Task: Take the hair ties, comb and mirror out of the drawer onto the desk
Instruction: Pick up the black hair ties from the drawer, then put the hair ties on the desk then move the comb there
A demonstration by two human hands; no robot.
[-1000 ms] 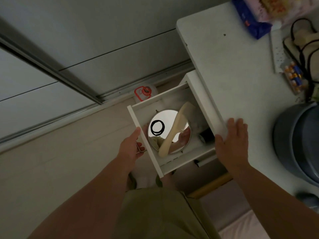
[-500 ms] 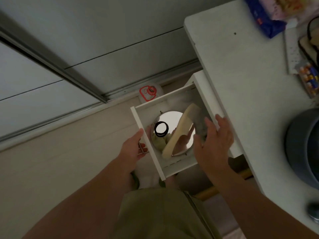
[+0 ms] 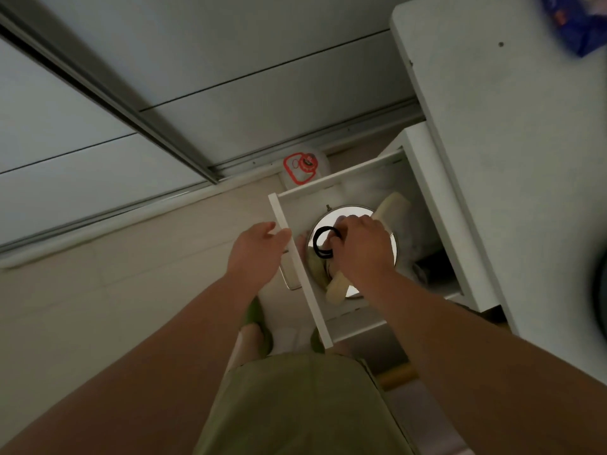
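Observation:
The white drawer [image 3: 305, 284] stands pulled out beside the white desk [image 3: 512, 159]. Inside lies a round mirror [image 3: 348, 215], face up. Black hair ties [image 3: 320, 246] rest on the mirror's left part. A cream comb [image 3: 392, 205] lies slanted across the mirror; its middle is hidden under my right hand [image 3: 359, 249]. That hand is down in the drawer with its fingertips pinched on the hair ties. My left hand [image 3: 254, 254] grips the drawer's front panel near its metal handle.
A red-and-white object [image 3: 300, 169] sits on the floor behind the drawer, by the sliding-door track. A blue packet [image 3: 571, 24] lies at the desk's far edge. A dark round container [image 3: 601, 290] shows at the right edge. My green slippers are below the drawer.
My right hand left the desk edge, went into the drawer and closed its fingers on the hair ties. The view shifted so the desk sits farther right.

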